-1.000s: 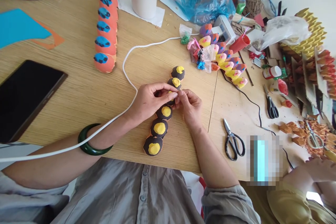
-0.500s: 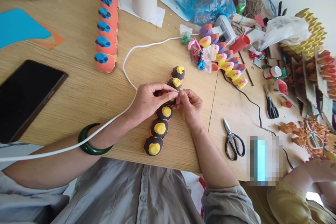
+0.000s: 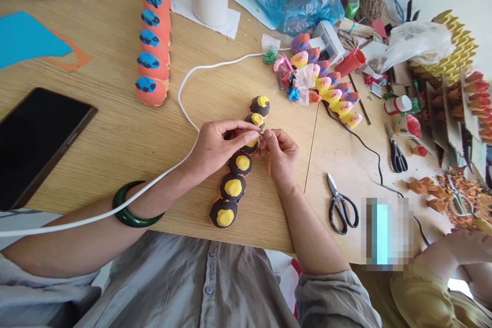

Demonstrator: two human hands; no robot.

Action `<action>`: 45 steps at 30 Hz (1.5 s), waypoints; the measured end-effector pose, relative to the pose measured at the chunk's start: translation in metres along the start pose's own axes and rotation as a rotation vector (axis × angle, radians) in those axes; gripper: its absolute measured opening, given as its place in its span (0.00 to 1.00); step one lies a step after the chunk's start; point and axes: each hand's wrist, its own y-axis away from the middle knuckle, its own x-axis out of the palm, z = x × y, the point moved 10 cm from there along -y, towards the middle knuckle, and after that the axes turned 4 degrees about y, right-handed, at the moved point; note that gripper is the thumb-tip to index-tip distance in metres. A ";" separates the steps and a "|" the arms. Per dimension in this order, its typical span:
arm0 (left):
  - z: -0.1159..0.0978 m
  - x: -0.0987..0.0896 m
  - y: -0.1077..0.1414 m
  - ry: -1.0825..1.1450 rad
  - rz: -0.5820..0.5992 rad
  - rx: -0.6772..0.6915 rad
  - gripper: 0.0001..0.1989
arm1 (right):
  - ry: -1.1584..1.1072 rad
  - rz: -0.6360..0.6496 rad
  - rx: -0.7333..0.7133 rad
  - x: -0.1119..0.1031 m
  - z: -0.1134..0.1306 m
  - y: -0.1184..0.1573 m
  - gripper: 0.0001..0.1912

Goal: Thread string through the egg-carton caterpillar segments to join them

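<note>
A row of rounded, black-painted cups (image 3: 232, 187) with yellow clay patches lies slantwise on the table in front of me. The farthest patch bears a small dark dot. Over the middle of the row, my left hand (image 3: 215, 146) is closed in a pinch, thumb against index finger. Just right of the row my right hand (image 3: 282, 154) has its thumb pressed on curled fingers. The fingertips of both hands nearly meet above one yellow patch. A tiny dark speck shows between them, too small to name, and the hands partly cover the cups beneath.
A white cable (image 3: 180, 97) loops across the table and over my left forearm. An orange row with blue patches (image 3: 154, 56) lies beyond, near a phone (image 3: 42, 143). Scissors (image 3: 340, 205) rest at right, near a co-worker's arm (image 3: 449, 256). Painted cups (image 3: 332, 95) and clay bags stand at back right.
My left fingertips have drawn slightly apart from my right thumb, and a dark speck shows between them. The row of cups stays in place.
</note>
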 end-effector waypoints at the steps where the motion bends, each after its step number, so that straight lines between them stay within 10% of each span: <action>1: -0.001 -0.001 0.000 0.001 -0.007 0.006 0.12 | 0.004 0.005 0.000 0.000 0.000 0.000 0.21; 45: -0.001 -0.003 0.000 0.036 -0.038 -0.011 0.16 | -0.001 0.039 -0.031 0.005 0.007 0.001 0.20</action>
